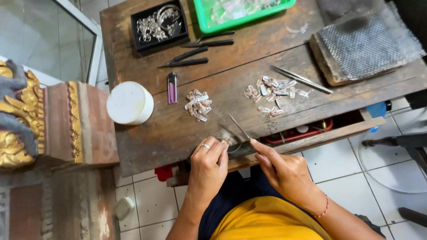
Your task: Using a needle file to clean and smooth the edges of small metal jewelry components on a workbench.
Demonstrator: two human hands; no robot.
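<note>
At the near edge of the wooden bench (pixel 178 129), the left hand (pixel 208 166) pinches a small silver piece (pixel 226 141) between its fingertips, grip closed on it. The right hand (pixel 282 171) has its grip clamped on a thin file (pixel 239 126), whose shaft slants up and away just right of the piece.

Bench: I see a worn wooden workbench (pixel 187 129).
Back edge: black tray (pixel 138 41), green basket (pixel 203 24).
Middle: white round container (pixel 129 102), purple lighter (pixel 172 88), two heaps of small silver pieces (pixel 197 104).
Right: tweezers (pixel 300 79), mesh-covered block (pixel 369 42).
</note>
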